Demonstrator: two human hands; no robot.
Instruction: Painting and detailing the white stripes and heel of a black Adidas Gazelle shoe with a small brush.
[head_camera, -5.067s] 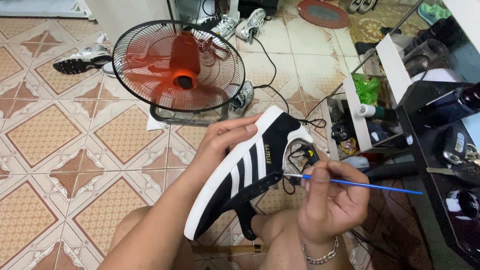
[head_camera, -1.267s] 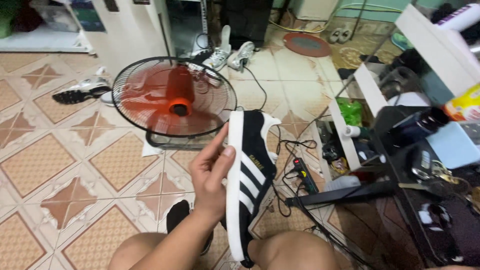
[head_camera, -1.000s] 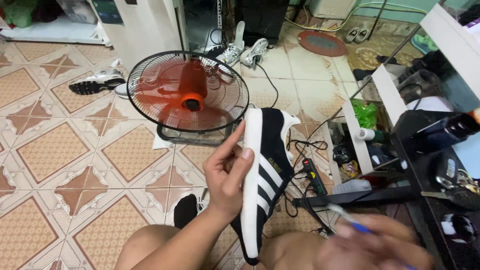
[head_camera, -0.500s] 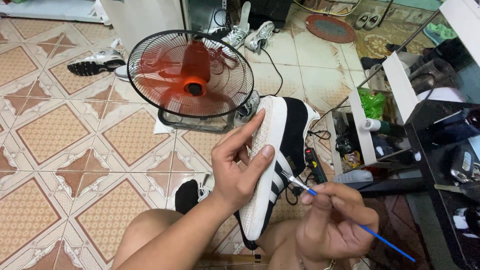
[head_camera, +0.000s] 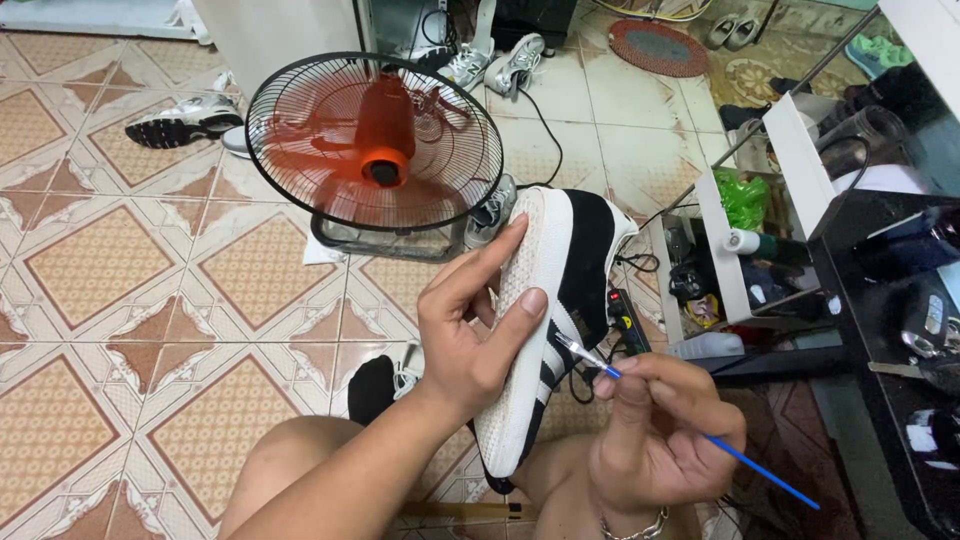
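Observation:
My left hand (head_camera: 470, 330) grips a black sneaker with white stripes (head_camera: 555, 310), tilted on its side so its white sole faces me. My right hand (head_camera: 660, 440) pinches a thin blue-handled paintbrush (head_camera: 700, 435). The brush's bristle tip touches the shoe's side near the stripes, just above the sole edge. My bare knees are below both hands.
A running floor fan with red blades (head_camera: 375, 150) stands on the patterned tile floor just beyond the shoe. Other sneakers (head_camera: 185, 115) lie by the far wall. A black power strip (head_camera: 628, 322) and cables lie under the shoe. A cluttered white shelf (head_camera: 745, 240) and dark table (head_camera: 900, 300) fill the right.
My right hand came back into view with the brush and brought its tip to the shoe's side. My left hand rolled the shoe so the sole faces up.

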